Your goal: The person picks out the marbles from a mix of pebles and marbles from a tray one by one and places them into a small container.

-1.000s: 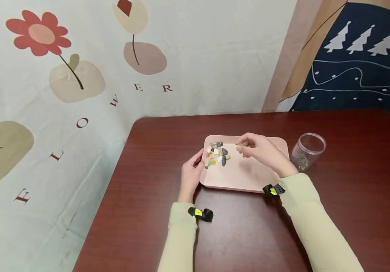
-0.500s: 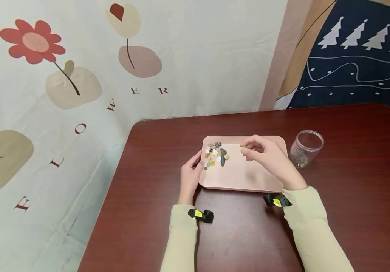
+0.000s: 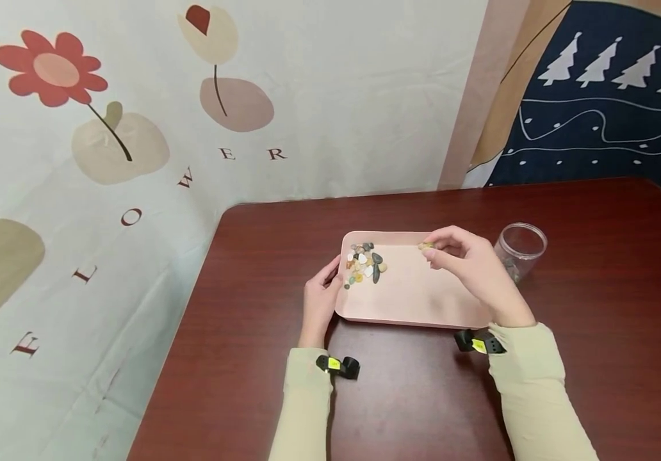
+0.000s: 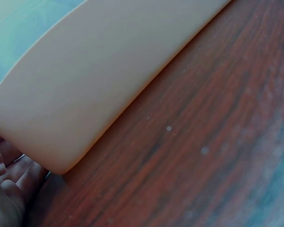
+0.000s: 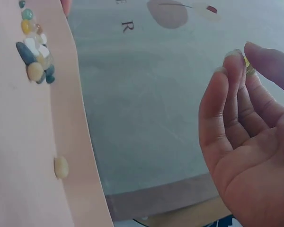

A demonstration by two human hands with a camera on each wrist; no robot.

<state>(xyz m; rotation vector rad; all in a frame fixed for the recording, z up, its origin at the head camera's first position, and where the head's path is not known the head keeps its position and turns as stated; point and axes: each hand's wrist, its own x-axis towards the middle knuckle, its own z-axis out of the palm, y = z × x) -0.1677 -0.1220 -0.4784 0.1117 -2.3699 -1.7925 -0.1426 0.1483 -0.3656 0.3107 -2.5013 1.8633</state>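
A pink tray lies on the table, with a heap of mixed pebbles in its left part. My left hand holds the tray at its left side; in the left wrist view, my fingers lie against the tray's end wall. Above the tray's right part, my right hand pinches a small yellowish pebble between thumb and fingertips. The right wrist view shows only a sliver of it. Near the far wall, a pale pebble sits apart from the heap.
A clear jar with some small stones at the bottom stands right of the tray, partly behind my right hand. The dark wooden table meets a printed cloth backdrop at its far edge.
My right hand has moved to the right, toward the jar's side of the tray, still pinching the pebble. The left hand stays at the tray's left side.
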